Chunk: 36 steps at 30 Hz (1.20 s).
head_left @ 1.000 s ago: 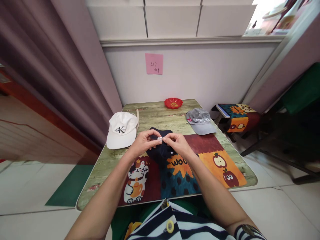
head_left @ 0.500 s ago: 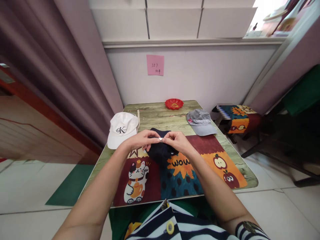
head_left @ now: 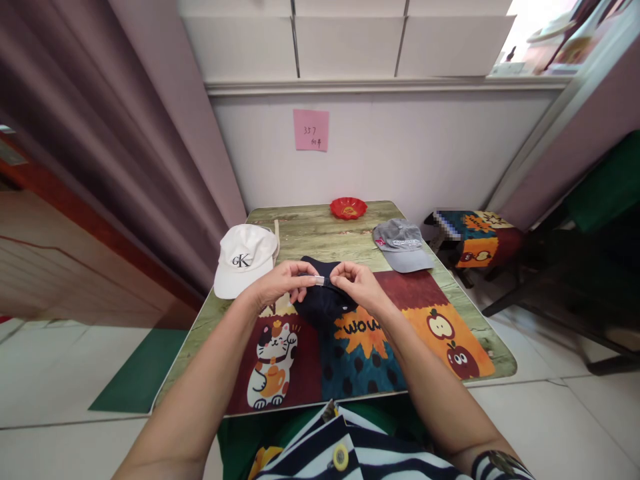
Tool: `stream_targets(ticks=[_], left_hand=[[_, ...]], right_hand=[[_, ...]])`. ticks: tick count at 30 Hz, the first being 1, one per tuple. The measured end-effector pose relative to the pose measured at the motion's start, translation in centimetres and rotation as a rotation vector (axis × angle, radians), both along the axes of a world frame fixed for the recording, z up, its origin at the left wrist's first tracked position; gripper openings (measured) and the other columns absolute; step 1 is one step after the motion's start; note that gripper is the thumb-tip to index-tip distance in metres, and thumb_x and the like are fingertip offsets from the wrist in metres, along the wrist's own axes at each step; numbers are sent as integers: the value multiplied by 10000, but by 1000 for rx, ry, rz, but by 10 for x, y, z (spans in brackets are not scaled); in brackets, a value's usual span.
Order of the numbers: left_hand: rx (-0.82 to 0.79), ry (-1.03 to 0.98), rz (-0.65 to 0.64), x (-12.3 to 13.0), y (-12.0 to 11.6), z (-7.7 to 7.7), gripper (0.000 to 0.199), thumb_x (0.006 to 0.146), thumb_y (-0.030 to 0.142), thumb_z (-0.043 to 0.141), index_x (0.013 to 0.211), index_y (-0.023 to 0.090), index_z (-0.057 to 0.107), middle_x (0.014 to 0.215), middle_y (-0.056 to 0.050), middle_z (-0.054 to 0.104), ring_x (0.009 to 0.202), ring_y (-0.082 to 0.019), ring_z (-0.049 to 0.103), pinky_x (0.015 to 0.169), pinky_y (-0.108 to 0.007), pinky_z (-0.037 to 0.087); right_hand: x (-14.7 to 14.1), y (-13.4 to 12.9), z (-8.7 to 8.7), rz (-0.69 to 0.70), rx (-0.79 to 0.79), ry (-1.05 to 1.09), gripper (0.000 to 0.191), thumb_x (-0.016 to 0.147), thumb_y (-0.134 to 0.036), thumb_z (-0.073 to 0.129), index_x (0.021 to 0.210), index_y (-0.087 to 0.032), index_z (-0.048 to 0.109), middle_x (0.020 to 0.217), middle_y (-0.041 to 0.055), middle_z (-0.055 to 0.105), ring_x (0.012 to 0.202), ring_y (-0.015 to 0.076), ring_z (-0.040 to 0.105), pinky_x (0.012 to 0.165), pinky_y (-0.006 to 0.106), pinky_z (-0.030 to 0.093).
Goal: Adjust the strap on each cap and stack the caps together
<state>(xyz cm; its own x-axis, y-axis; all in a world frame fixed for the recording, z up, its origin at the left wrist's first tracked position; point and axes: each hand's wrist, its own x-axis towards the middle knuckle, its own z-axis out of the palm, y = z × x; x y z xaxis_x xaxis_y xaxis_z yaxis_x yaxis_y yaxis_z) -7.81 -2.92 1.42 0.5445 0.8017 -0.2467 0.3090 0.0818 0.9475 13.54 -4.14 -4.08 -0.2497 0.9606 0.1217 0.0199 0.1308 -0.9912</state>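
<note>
One dark cap (head_left: pixel 323 308) | pinched between hands (head_left: pixel 281 283) | mostly beneath them

— What's the finish on the dark cap (head_left: pixel 321 308)?
— Matt cloth, folks, and cloth again on the white cap (head_left: pixel 253 252) at left and the grey cap (head_left: pixel 403 243) at right!
— And the far side?
— Glossy, plastic-looking red dish (head_left: pixel 349 209)!

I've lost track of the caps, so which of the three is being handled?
The navy cap, the middle one: the left hand and right hand pinch its strap. Neither holds the white cap, left, or the grey cap, right.
</note>
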Motion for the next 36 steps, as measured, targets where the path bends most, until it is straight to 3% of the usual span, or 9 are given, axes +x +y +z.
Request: stream_targets(ticks=[8, 11, 14, 18, 23, 30, 33, 36], left_hand=[[20, -21, -13, -3, 0, -3, 348, 807, 427, 713, 999, 141, 664, 570, 11, 604, 482, -108, 582, 448, -187, 455], [18, -53, -21, -3, -2, -3, 385, 737, 346, 789, 1034, 149, 645, 612, 24, 623, 478, -100, 575, 444, -192, 469], [35, -117, 25, 0, -5, -5, 447, 664, 281, 839, 1042, 160, 634, 682, 24, 653, 505, -98, 593, 454, -196, 488], [101, -149, 121, 5, -9, -10, 405, 688, 303, 824, 1023, 156, 649, 630, 33, 639, 504, -99, 594, 456, -192, 488], [108, -140, 139, 6, -9, -13, 398, 687, 301, 827, 1014, 154, 656, 605, 33, 641, 498, -104, 596, 469, -200, 500], [94, -107, 54, 4, -10, -6, 402, 743, 336, 784, 1074, 154, 647, 730, 3, 673, 594, -116, 630, 593, -241, 540], [102, -89, 29, 5, -9, -2, 365, 822, 406, 703, 1061, 132, 670, 688, -16, 659, 614, -133, 633, 604, -252, 533], [99, -43, 5, 4, -6, -1, 360, 803, 410, 726, 1021, 125, 696, 638, -8, 633, 580, -121, 599, 559, -225, 496]], right_hand=[[0, -1, 0, -19, 64, -132, 189, 781, -350, 631, 806, -178, 705, 669, -12, 630, 559, 103, 488, 547, 225, 376], [1, -2, -2, -32, 63, -157, 196, 782, -360, 631, 787, -176, 699, 665, -12, 627, 556, 102, 487, 543, 220, 385], [0, -2, -3, -49, 57, -163, 194, 783, -361, 628, 769, -177, 690, 684, -1, 648, 577, 110, 519, 553, 220, 406], [-3, -2, -2, -48, 41, -125, 171, 784, -338, 622, 754, -180, 679, 693, 14, 682, 619, 130, 591, 581, 226, 443], [-6, -3, 1, -7, 38, -34, 154, 778, -321, 619, 728, -179, 653, 673, 4, 669, 612, 123, 596, 601, 231, 454], [-5, -4, 4, -9, 32, -83, 138, 769, -301, 609, 723, -178, 651, 646, -7, 644, 580, 113, 550, 561, 224, 401], [-3, -3, 4, -11, 37, -119, 152, 773, -317, 617, 739, -177, 666, 647, -9, 644, 571, 109, 533, 546, 220, 384], [-2, -2, 4, -17, 50, -149, 166, 769, -334, 640, 763, -176, 690, 646, -10, 640, 558, 105, 513, 535, 221, 373]])
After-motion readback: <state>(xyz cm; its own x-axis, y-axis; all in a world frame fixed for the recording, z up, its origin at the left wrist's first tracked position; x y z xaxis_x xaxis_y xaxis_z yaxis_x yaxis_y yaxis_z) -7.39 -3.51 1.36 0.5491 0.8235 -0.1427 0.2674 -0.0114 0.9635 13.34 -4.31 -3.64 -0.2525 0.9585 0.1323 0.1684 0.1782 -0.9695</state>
